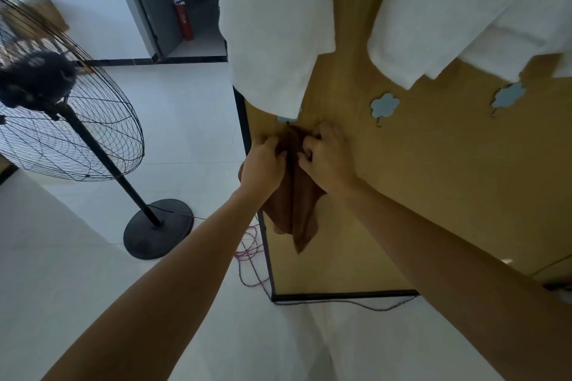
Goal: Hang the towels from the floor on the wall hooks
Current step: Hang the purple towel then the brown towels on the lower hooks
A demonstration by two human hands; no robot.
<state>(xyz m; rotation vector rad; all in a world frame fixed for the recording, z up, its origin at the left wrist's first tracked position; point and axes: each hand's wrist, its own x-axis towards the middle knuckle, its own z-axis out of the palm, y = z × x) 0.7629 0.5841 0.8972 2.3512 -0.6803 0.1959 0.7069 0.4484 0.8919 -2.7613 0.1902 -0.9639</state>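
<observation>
A small brown towel (pixel 301 207) hangs against the tan wall panel (pixel 433 179), its top bunched right under a blue flower-shaped hook (pixel 289 118). My left hand (pixel 263 165) grips the towel's left side near the top. My right hand (pixel 328 158) pinches its right side at the same height. The lower part of the towel hangs loose in folds below my hands. Whether the towel is caught on the hook is hidden by the bunched cloth.
Two large white towels (pixel 275 25) (pixel 470 9) hang higher on the panel. Two more blue flower hooks (pixel 384 106) (pixel 509 95) are bare to the right. A black standing fan (pixel 62 108) is on the white floor at left, with red and black cables (pixel 250 257) by the panel's foot.
</observation>
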